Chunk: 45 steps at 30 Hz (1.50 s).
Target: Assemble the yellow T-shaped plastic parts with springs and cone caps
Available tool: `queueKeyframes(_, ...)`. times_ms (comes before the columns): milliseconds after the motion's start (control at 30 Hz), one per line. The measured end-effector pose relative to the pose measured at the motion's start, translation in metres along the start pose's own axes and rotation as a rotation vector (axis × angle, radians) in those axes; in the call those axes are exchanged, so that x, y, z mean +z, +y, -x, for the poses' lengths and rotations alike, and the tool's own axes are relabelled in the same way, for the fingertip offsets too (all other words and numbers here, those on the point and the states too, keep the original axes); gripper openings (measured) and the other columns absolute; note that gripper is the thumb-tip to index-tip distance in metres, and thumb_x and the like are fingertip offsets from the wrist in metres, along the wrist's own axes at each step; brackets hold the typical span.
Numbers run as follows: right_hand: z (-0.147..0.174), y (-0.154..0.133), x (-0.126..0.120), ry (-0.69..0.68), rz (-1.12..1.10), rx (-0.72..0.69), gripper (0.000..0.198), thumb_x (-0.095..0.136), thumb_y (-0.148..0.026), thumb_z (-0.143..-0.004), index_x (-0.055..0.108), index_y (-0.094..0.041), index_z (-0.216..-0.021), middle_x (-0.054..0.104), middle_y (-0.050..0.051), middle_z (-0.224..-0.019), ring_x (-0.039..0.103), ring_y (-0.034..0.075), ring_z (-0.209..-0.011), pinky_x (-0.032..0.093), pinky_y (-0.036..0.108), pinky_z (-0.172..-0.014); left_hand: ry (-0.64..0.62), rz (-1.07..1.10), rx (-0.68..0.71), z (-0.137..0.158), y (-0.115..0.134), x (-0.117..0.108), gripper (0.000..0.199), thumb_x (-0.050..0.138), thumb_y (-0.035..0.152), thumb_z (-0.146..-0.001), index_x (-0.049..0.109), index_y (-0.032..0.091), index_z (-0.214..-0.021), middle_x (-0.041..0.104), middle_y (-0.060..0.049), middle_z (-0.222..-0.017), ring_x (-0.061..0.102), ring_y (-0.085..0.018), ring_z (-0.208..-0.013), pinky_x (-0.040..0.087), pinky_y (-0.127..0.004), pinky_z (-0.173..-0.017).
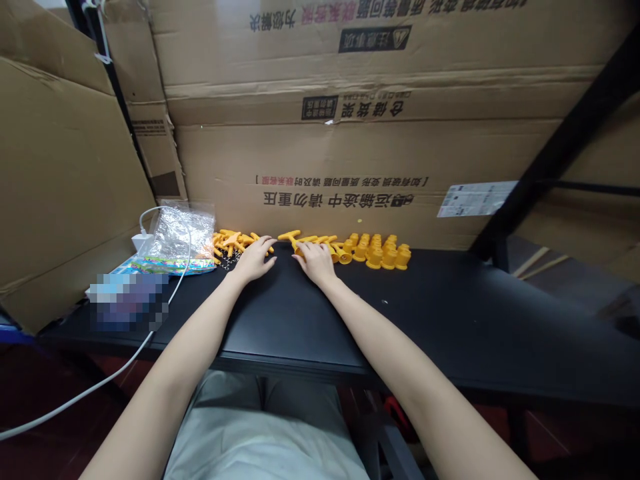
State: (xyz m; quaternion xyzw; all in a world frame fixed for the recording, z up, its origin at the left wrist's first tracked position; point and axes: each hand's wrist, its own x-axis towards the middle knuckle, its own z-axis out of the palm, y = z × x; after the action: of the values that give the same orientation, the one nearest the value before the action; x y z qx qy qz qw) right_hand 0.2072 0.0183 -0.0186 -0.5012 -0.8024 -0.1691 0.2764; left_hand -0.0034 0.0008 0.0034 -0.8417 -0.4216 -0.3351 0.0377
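My left hand (pixel 256 260) reaches over the right end of a pile of yellow T-shaped handles (pixel 233 241). Its fingers are stretched out and its thumb stands apart, with nothing visibly held. Small dark metal pieces (pixel 229 259) lie at the front of that pile. My right hand (pixel 317 263) is closed at a yellow T-shaped piece (pixel 289 235), whose lower end runs between thumb and index finger; the fingers partly hide the contact. More yellow T-shaped pieces lie in a row behind this hand. To its right, several yellow stepped cups (pixel 383 252) stand grouped together, wide ends down.
A clear plastic bag (pixel 183 230) and a white charger with a cable (pixel 143 240) lie on the left of the black table (pixel 295 333). A blurred packet (pixel 127 297) is in front of them. Cardboard (pixel 320 153) walls the back; a black post (pixel 545 143) rises on the right.
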Motion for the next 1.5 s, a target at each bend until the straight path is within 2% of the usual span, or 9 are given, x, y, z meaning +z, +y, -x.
queueKeyframes(133, -0.004, -0.005, 0.003, -0.096, 0.175, -0.071, 0.027, 0.052, -0.025, -0.092, 0.062, -0.015, -0.115, 0.064, 0.017, -0.109, 0.053, 0.03, -0.104, 0.029, 0.041, -0.091, -0.002, 0.005, 0.018, 0.0, 0.0, 0.001, 0.041, 0.054, 0.021, -0.084, 0.052, 0.013, -0.124, 0.052, -0.016, -0.131, 0.052, -0.024, -0.124, 0.041, -0.04, -0.108)
queueKeyframes(333, -0.008, -0.004, 0.007, -0.136, 0.259, -0.053, 0.026, 0.053, -0.023, -0.091, 0.062, -0.013, -0.114, 0.061, 0.018, -0.113, 0.051, 0.03, -0.104, 0.029, 0.04, -0.09, -0.025, -0.013, 0.008, 0.0, 0.0, 0.003, 0.039, 0.055, 0.021, -0.084, 0.053, 0.016, -0.122, 0.053, -0.014, -0.132, 0.052, -0.024, -0.123, 0.042, -0.04, -0.107)
queueKeyframes(767, -0.009, 0.006, 0.014, -0.113, 0.132, -0.004, 0.033, 0.054, -0.03, -0.092, 0.06, -0.019, -0.122, 0.061, 0.016, -0.115, 0.051, 0.03, -0.106, 0.033, 0.041, -0.088, -0.041, -0.019, -0.014, 0.0, 0.001, 0.003, 0.039, 0.054, 0.022, -0.085, 0.053, 0.018, -0.123, 0.052, -0.012, -0.133, 0.053, -0.023, -0.123, 0.043, -0.04, -0.107)
queueKeyframes(1133, -0.007, 0.006, 0.015, -0.109, 0.136, 0.065, 0.034, 0.051, -0.031, -0.093, 0.06, -0.017, -0.122, 0.061, 0.016, -0.112, 0.05, 0.03, -0.105, 0.032, 0.042, -0.088, -0.025, -0.015, -0.005, 0.001, 0.0, 0.005, 0.038, 0.054, 0.022, -0.085, 0.054, 0.017, -0.123, 0.053, -0.013, -0.132, 0.054, -0.023, -0.121, 0.045, -0.039, -0.104)
queueKeyframes(1300, -0.007, 0.007, 0.015, -0.112, 0.119, 0.042, 0.037, 0.053, -0.029, -0.092, 0.057, -0.016, -0.126, 0.062, 0.017, -0.114, 0.05, 0.031, -0.108, 0.033, 0.04, -0.087, -0.028, -0.007, -0.012, 0.001, 0.001, 0.005, 0.038, 0.055, 0.022, -0.085, 0.054, 0.019, -0.123, 0.053, -0.011, -0.132, 0.055, -0.022, -0.12, 0.046, -0.039, -0.104)
queueKeyframes(1500, -0.007, 0.008, 0.016, -0.109, 0.11, 0.041, 0.037, 0.051, -0.032, -0.092, 0.059, -0.017, -0.125, 0.065, 0.016, -0.113, 0.049, 0.032, -0.109, 0.033, 0.043, -0.089, -0.033, -0.01, -0.005, 0.001, 0.0, 0.005, 0.038, 0.054, 0.023, -0.085, 0.054, 0.018, -0.123, 0.053, -0.012, -0.132, 0.055, -0.023, -0.121, 0.046, -0.039, -0.103)
